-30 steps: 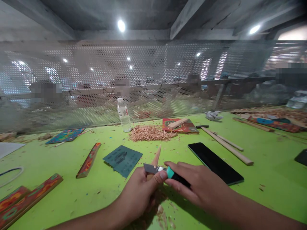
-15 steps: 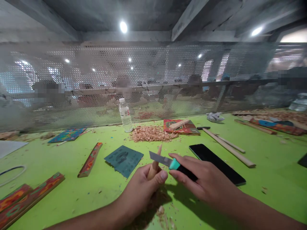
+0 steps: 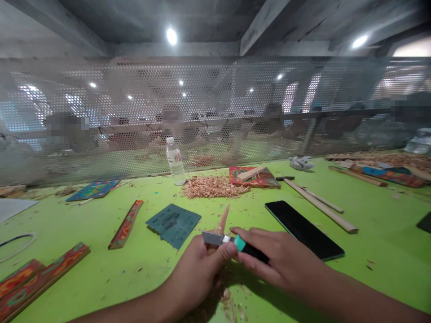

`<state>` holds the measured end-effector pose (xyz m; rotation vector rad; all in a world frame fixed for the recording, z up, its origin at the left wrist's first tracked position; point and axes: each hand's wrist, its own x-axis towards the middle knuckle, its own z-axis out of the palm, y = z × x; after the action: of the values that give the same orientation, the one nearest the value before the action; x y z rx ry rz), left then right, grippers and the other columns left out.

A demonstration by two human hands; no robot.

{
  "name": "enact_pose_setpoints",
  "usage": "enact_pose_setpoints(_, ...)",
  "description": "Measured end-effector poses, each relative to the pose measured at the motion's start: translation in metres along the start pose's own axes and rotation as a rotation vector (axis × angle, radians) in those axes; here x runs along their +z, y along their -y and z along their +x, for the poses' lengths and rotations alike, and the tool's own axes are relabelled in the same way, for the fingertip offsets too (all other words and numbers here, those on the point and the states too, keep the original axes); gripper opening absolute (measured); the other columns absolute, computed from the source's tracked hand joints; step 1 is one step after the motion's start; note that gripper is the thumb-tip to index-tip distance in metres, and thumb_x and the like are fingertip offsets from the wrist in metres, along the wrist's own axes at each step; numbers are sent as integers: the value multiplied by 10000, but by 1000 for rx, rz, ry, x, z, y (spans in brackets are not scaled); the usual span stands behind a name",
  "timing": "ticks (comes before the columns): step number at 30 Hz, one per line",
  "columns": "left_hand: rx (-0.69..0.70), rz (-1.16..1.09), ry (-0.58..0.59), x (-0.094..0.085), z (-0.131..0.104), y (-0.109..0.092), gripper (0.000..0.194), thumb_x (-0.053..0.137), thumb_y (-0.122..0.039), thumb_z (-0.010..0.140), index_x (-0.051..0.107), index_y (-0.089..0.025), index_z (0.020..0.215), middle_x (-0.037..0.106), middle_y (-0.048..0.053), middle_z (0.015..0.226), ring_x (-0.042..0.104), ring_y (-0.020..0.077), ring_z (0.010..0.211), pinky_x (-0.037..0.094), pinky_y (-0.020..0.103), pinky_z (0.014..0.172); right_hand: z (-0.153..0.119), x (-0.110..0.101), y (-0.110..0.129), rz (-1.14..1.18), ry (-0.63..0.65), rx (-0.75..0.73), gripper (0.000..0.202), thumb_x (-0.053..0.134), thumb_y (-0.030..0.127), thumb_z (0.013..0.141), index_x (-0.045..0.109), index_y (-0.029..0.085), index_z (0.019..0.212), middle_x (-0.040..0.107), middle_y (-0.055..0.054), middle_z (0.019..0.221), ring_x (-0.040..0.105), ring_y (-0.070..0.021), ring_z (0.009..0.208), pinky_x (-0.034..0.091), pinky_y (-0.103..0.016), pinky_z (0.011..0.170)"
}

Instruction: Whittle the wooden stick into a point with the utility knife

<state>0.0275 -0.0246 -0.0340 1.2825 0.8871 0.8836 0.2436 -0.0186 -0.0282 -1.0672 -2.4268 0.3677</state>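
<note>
Wrapped round a tapered wooden stick [image 3: 224, 218], my left hand [image 3: 202, 269] holds it with the pointed end up and away from me. My right hand [image 3: 274, 255] grips a utility knife [image 3: 251, 250] with a black and teal handle. Its blade [image 3: 211, 238] lies across the stick just above my left fist, and my left thumb is at the blade's base. The stick's lower part is hidden by my left hand. Wood shavings [image 3: 227, 296] lie on the green table [image 3: 134, 287] below my hands.
Sandpaper [image 3: 175, 224] lies left of my hands, a phone [image 3: 303, 229] to the right. Behind are a shavings pile [image 3: 212, 187], a water bottle [image 3: 175, 162] and a hammer [image 3: 323, 206]. Painted wood strips [image 3: 126, 224] lie leftward. A perforated screen [image 3: 202, 107] borders the table's back.
The knife has moved down the stick toward my left fist and slightly left. My left thumb now meets the blade's base. The stick leans a little more to the right.
</note>
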Motion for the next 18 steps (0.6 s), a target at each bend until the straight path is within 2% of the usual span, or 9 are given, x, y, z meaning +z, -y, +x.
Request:
enact_pose_setpoints(4,10,17,-56,3,0,-3,622,811,-755,751,584,-179,698,421,-64,586,305,92,551,258,240,511,-2,2,4,-55,-21,6,512,453,527,1104,693,179,1393,794,-200,1243,803,-353,971,648,-481,825)
enact_pose_setpoints(7,-12,-17,-60,5,0,-2,650,797,-781,747,527,-200,636,401,-73,533,303,88,513,267,242,493,-2,2,8,-112,-60,19,565,390,535,1122,674,143,1414,809,-207,1128,804,-366,906,654,-505,762)
enact_pose_setpoints(11,-9,-57,-72,4,1,4,648,780,-775,778,436,-236,674,355,-105,529,291,75,470,306,225,464,-1,-4,9,-105,-224,3,568,421,542,1117,656,150,1454,815,-197,1082,806,-356,899,657,-486,762)
enact_pose_setpoints(13,8,-56,-67,2,2,7,600,787,-725,815,460,-230,721,383,-99,576,332,79,498,369,224,496,0,-9,9,-50,-319,-1,498,498,517,1099,684,188,1424,817,-178,1150,805,-336,987,655,-447,832)
enact_pose_setpoints(15,23,-52,-33,0,3,9,538,782,-681,851,541,-203,791,462,-68,651,406,93,561,431,235,557,3,-14,10,23,-362,-1,429,552,477,1080,719,211,1373,816,-149,1196,796,-307,1058,645,-399,888)
enact_pose_setpoints(18,55,-71,11,0,2,6,528,788,-670,852,603,-175,867,533,-25,756,483,125,671,464,261,637,6,-19,12,142,-302,17,374,573,463,1065,768,230,1283,833,-101,1134,796,-278,1046,642,-348,867)
